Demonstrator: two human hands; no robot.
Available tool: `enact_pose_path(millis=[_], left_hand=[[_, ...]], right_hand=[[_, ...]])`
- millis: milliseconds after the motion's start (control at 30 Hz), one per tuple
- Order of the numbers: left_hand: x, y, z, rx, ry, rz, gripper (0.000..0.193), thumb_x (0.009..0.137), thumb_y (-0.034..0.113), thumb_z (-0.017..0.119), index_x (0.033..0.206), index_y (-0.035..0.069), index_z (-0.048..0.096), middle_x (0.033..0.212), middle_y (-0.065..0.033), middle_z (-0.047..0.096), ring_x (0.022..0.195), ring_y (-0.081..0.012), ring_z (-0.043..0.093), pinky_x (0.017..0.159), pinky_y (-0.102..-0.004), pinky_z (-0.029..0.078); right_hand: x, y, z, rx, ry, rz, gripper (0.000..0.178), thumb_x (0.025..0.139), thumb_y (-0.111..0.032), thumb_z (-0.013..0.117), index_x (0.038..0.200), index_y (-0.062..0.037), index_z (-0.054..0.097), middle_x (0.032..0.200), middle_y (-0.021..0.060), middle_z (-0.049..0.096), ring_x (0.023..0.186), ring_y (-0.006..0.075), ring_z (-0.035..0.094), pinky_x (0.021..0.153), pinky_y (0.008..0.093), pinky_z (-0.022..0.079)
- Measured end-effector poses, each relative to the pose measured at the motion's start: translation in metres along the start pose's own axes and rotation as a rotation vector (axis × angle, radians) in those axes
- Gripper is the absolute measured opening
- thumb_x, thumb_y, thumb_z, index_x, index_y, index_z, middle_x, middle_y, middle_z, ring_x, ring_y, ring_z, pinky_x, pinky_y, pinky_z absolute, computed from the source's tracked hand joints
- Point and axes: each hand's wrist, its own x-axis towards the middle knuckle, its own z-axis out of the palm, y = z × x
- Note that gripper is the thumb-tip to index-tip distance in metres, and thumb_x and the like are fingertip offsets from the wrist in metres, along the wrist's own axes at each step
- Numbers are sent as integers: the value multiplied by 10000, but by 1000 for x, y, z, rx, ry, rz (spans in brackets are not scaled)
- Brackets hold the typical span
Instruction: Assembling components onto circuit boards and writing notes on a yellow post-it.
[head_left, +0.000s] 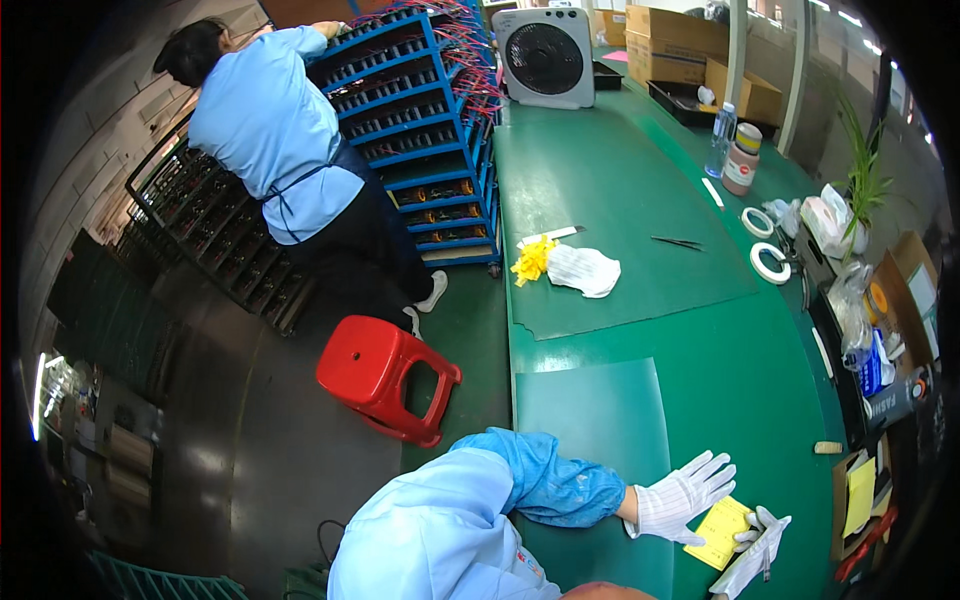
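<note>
My left hand [682, 500], in a white ribbed glove below a blue sleeve cover, lies open with its fingers spread on the green table. Its thumb reaches the edge of a small yellow paper slip [718, 534] with print on it. At the slip's other side is my right hand [757, 556], also gloved in white, its fingers curled over the paper's edge. A slim dark pen [767, 568] shows beside that hand, partly hidden by it.
A white glove [585, 271], yellow scraps [534, 259] and tweezers [678, 242] lie farther up the table. Tape rolls [769, 263], a bottle [721, 140] and boxes line the right. A red stool [385, 378] stands left, near a co-worker [280, 130] at a blue rack [400, 110].
</note>
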Motion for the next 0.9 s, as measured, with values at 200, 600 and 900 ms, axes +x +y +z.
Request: enact_pose_path(millis=[200,600,900], left_hand=[[6,0,7,9,-14,-9,1039,826,624,664,1515,-92,359,1587,-296,311,1522,-465,208,1259,-564,131],[6,-2,9,-6,-16,-1,1033,837,622,653,1525,-87,350,1598,-294,296,1530,-467,180,1261,-572,108],[5,-2,9,-15,-17,3,1040,824,606,677,1522,-92,350,1599,-292,287,1529,-468,175,1258,-577,114]], right_hand=[[10,5,12,41,70,-36,636,1064,-544,462,1020,55,670,765,61,625,520,53,430,625,214,406],[10,7,14,-7,128,-17,593,1062,-517,494,1086,43,687,791,56,651,510,31,397,522,189,314],[7,6,14,62,92,-43,561,1065,-475,520,1079,64,673,809,78,654,528,43,440,594,200,390]])
